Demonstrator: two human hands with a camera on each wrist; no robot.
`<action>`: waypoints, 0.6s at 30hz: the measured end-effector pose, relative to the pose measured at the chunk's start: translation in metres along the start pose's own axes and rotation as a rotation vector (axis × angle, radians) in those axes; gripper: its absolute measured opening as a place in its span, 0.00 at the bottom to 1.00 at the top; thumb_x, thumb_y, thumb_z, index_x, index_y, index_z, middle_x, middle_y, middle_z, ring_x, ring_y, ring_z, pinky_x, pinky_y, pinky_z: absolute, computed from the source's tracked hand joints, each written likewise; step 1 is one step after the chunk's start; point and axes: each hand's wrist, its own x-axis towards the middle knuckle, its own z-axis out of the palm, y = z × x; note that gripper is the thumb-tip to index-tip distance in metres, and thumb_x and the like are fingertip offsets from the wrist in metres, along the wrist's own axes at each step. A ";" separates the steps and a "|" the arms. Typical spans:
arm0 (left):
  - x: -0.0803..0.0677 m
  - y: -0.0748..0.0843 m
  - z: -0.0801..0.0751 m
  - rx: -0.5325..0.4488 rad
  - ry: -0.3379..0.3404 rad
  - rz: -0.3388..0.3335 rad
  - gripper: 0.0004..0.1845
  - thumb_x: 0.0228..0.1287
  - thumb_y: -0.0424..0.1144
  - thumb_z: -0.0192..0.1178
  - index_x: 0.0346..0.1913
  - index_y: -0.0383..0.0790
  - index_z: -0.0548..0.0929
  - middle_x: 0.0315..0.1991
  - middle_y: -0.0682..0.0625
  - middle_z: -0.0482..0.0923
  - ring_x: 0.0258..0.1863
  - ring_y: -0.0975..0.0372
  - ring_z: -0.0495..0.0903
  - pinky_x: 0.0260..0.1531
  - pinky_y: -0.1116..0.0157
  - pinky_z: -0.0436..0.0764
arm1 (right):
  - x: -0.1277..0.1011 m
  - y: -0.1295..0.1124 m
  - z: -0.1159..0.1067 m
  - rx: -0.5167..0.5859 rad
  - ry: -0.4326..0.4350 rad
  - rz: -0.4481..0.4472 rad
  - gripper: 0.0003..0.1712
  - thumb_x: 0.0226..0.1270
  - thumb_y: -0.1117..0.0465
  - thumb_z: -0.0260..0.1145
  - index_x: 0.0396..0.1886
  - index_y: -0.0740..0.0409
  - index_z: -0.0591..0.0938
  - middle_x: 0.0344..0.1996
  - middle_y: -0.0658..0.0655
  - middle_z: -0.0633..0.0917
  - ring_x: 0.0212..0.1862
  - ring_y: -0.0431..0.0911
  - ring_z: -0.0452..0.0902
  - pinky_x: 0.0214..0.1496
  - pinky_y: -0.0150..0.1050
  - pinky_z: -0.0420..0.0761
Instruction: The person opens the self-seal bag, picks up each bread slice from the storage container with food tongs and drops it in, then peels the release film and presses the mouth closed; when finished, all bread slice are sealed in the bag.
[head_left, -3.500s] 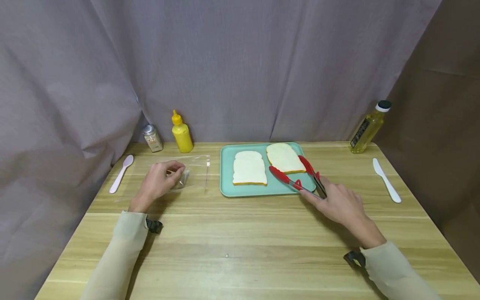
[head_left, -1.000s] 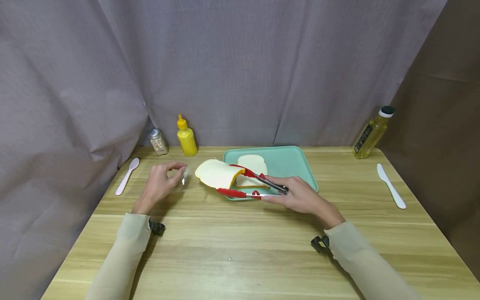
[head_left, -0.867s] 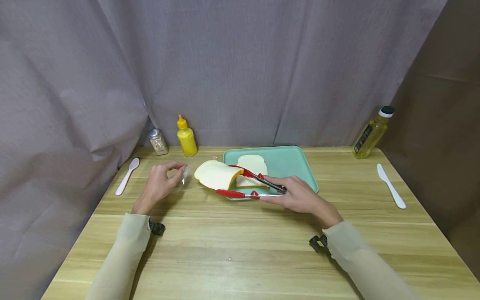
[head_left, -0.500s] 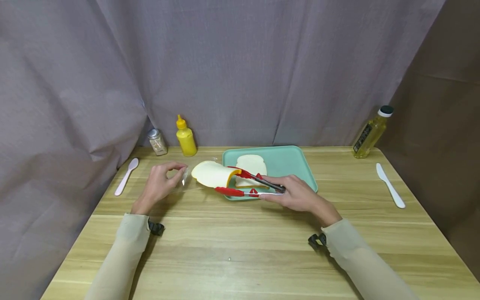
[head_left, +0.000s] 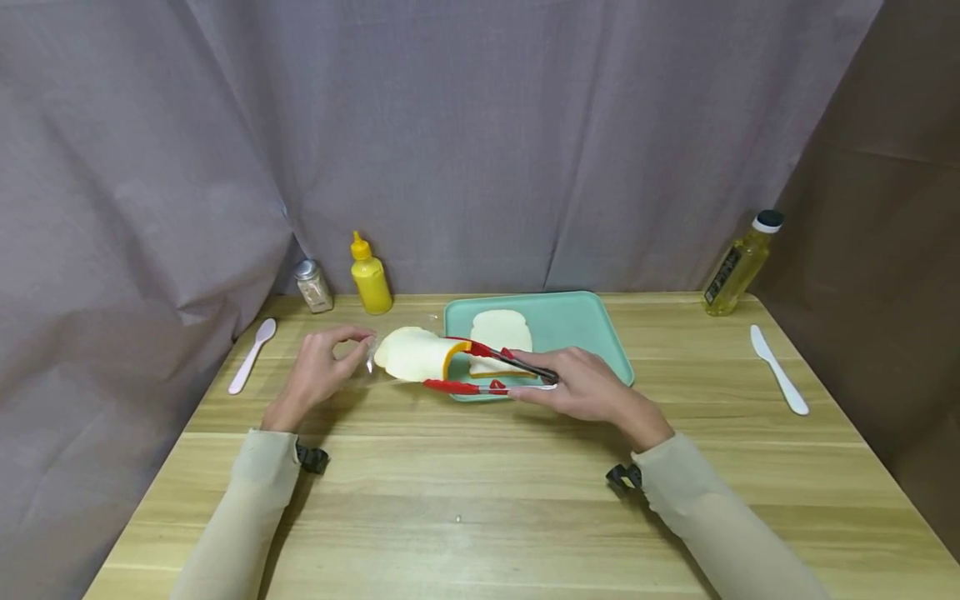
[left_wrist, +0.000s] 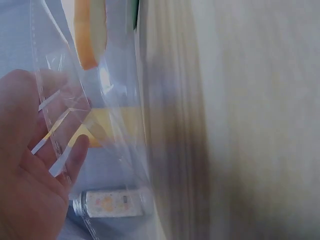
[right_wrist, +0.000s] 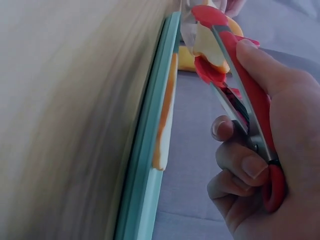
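Note:
My left hand (head_left: pixel 318 371) pinches the edge of a clear plastic bag (head_left: pixel 367 360) and holds its mouth up off the table; in the left wrist view the bag (left_wrist: pixel 75 105) lies over my fingers (left_wrist: pixel 30 165). My right hand (head_left: pixel 581 390) squeezes red tongs (head_left: pixel 487 371) that clamp a bread slice (head_left: pixel 411 354), bent between the tips, right at the bag's mouth. A second bread slice (head_left: pixel 498 333) lies flat on the teal tray (head_left: pixel 577 329). The right wrist view shows my fingers (right_wrist: pixel 250 165) curled round the tongs (right_wrist: pixel 235 75) beside the tray edge (right_wrist: pixel 150 150).
Along the back stand a yellow squeeze bottle (head_left: pixel 371 275), a small shaker jar (head_left: pixel 312 286) and an oil bottle (head_left: pixel 740 262). A white spoon (head_left: pixel 251 354) lies far left, a white knife (head_left: pixel 778 382) far right. Grey curtain closes the back and left.
The tongs lifted one bread slice off the tray and carried it left to the bag's mouth, edging closer over the last second. My left hand stays put, holding the bag.

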 end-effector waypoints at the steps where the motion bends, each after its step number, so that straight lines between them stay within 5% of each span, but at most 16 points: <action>1: 0.000 0.000 0.000 -0.004 -0.004 0.001 0.09 0.75 0.35 0.69 0.53 0.38 0.92 0.49 0.43 0.94 0.52 0.47 0.92 0.57 0.45 0.89 | 0.001 -0.002 0.000 -0.008 -0.001 -0.004 0.40 0.67 0.26 0.72 0.75 0.34 0.80 0.44 0.48 0.94 0.35 0.41 0.76 0.36 0.37 0.77; 7: 0.000 0.002 0.000 -0.043 -0.021 0.003 0.08 0.75 0.35 0.70 0.52 0.39 0.92 0.51 0.44 0.93 0.53 0.47 0.92 0.59 0.43 0.88 | 0.008 -0.008 0.001 -0.034 -0.007 -0.013 0.39 0.69 0.24 0.67 0.76 0.29 0.78 0.19 0.41 0.78 0.29 0.39 0.68 0.28 0.36 0.70; 14: 0.000 -0.001 0.000 -0.045 0.041 0.013 0.08 0.76 0.36 0.69 0.52 0.43 0.93 0.51 0.46 0.94 0.54 0.49 0.92 0.61 0.49 0.87 | 0.013 -0.010 0.002 -0.050 -0.038 -0.011 0.39 0.69 0.24 0.67 0.76 0.29 0.78 0.18 0.40 0.67 0.26 0.38 0.62 0.24 0.37 0.65; 18: -0.001 -0.002 0.000 -0.082 0.023 0.004 0.09 0.76 0.37 0.69 0.54 0.43 0.93 0.54 0.46 0.93 0.57 0.48 0.90 0.65 0.47 0.84 | 0.014 -0.011 0.005 -0.046 -0.028 -0.019 0.39 0.69 0.24 0.68 0.76 0.28 0.78 0.18 0.40 0.68 0.26 0.38 0.64 0.24 0.36 0.65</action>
